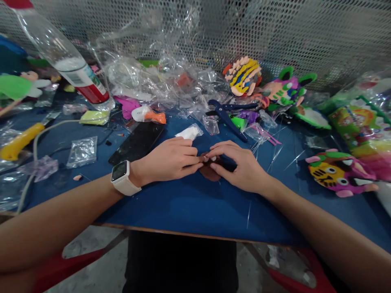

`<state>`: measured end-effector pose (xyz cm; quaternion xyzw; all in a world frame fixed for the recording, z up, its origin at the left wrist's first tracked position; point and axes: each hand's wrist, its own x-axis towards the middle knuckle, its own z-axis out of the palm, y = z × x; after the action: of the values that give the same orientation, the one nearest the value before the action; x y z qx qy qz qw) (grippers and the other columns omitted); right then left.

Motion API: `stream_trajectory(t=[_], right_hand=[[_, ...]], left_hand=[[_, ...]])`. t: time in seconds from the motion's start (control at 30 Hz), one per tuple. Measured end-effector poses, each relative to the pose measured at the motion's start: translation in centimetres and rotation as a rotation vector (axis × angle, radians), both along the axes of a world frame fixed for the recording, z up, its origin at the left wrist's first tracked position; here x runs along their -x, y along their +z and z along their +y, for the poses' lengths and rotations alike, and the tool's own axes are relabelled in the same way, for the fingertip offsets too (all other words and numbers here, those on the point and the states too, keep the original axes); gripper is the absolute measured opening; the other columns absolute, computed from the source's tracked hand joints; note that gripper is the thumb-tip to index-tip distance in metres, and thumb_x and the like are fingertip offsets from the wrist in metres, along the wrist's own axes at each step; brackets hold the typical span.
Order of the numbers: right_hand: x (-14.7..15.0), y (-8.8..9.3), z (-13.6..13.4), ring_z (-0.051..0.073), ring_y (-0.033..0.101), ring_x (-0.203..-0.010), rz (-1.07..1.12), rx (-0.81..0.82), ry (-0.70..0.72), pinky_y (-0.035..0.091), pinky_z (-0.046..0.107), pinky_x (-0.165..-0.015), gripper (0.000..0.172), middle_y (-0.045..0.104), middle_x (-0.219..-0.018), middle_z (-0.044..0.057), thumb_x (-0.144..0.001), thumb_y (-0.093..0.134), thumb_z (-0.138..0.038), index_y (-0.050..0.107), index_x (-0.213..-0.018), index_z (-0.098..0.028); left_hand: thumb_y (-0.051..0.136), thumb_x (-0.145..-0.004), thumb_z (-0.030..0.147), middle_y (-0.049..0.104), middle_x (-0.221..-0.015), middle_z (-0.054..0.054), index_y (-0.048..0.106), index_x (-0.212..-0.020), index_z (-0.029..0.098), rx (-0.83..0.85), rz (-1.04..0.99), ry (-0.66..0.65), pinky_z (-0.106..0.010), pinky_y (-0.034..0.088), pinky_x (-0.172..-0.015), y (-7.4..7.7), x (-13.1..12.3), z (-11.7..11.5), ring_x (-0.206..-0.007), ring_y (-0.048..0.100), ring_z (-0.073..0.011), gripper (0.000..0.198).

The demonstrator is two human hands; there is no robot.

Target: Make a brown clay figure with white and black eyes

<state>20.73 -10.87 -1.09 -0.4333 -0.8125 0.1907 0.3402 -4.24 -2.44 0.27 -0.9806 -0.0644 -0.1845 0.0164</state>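
A flat brown piece, apparently modelling clay (210, 173), lies on the blue table between my hands, with small whitish bits near its top edge. My left hand (172, 158), wearing a white-strapped watch (120, 171), has its fingers closed together with the tips at the piece's left edge. From the other side, my right hand (242, 167) curls thumb and fingers over the piece's right part and grips it. Fingertips hide some of the brown surface. Just behind lie a white clay packet (190, 132) and, by my left wrist, a black phone-like slab (137, 142).
Blue-handled pliers (227, 118) lie behind my right hand. Colourful clay animal figures (336, 173) sit on the right and back. At left are a bottle with red liquid (81, 79) and a yellow-handled cutter (23, 140). Crumpled plastic wrappers (137, 77) pile against the mesh.
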Motion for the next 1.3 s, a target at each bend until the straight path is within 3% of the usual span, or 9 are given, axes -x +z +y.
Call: stream_trajectory(t=[0.2,0.57,0.77,0.9,1.07,1.17,1.3], right_hand=[[0.0,0.0,-0.1,0.026,0.072,-0.109,0.013,-0.020,-0.028,0.060,0.046,-0.095,0.013,0.079,-0.106,0.004,-0.097,0.067,-0.020,0.071,-0.106,-0.028],[0.1,0.2,-0.2,0.024,0.072,-0.109,0.028,-0.043,-0.021,0.060,0.045,-0.096,0.017,0.080,-0.107,0.003,-0.096,0.067,-0.016,0.072,-0.107,-0.028],[0.2,0.4,-0.4,0.025,0.073,-0.103,0.081,-0.066,-0.142,0.060,0.045,-0.091,0.017,0.079,-0.105,0.004,-0.097,0.066,-0.018,0.070,-0.109,-0.028],[0.0,0.6,-0.3,0.026,0.073,-0.102,0.102,-0.118,-0.231,0.058,0.046,-0.093,0.017,0.079,-0.099,0.003,-0.097,0.064,-0.015,0.071,-0.106,-0.027],[-0.2,0.1,0.2,0.026,0.072,-0.104,0.011,-0.028,-0.170,0.058,0.045,-0.092,0.011,0.078,-0.104,0.004,-0.096,0.070,-0.021,0.071,-0.106,-0.027],[-0.2,-0.2,0.3,0.026,0.072,-0.102,-0.019,0.002,-0.151,0.058,0.043,-0.090,0.010,0.079,-0.102,0.004,-0.095,0.072,-0.022,0.072,-0.104,-0.026],[-0.2,-0.1,0.2,0.025,0.072,-0.101,0.004,-0.051,-0.155,0.058,0.042,-0.090,0.014,0.079,-0.103,0.004,-0.094,0.074,-0.021,0.072,-0.106,-0.026]], left_hand=[[0.054,-0.108,0.031,0.073,-0.082,-0.003,0.077,-0.089,0.019,0.010,0.007,-0.008,-0.032,0.045,-0.074,0.0,0.0,-0.1,-0.080,0.061,-0.0171,0.032],[0.051,-0.108,0.031,0.074,-0.083,-0.004,0.076,-0.089,0.018,0.033,0.000,0.053,-0.033,0.046,-0.075,0.1,-0.1,-0.2,-0.081,0.062,-0.0182,0.034],[0.062,-0.086,0.029,0.073,-0.085,-0.008,0.071,-0.087,0.019,0.024,0.184,0.068,-0.037,0.047,-0.074,2.5,0.9,0.0,-0.084,0.063,-0.0246,0.013],[0.064,-0.076,0.026,0.068,-0.078,-0.007,0.066,-0.088,0.020,0.033,0.297,0.159,-0.036,0.043,-0.067,2.8,1.8,0.5,-0.072,0.062,-0.0242,0.013],[0.057,-0.088,0.020,0.067,-0.080,-0.003,0.063,-0.100,0.019,0.090,0.396,0.188,-0.032,0.037,-0.057,2.6,1.8,0.7,-0.060,0.060,-0.0195,0.014],[0.053,-0.099,0.023,0.070,-0.094,-0.005,0.063,-0.109,0.018,0.129,0.337,0.162,-0.030,0.042,-0.062,2.4,1.2,0.3,-0.075,0.067,-0.0200,0.014],[0.056,-0.105,0.029,0.070,-0.115,-0.009,0.061,-0.122,0.017,0.186,0.053,0.156,-0.029,0.051,-0.080,1.6,0.5,-0.3,-0.097,0.070,-0.0207,0.021]])
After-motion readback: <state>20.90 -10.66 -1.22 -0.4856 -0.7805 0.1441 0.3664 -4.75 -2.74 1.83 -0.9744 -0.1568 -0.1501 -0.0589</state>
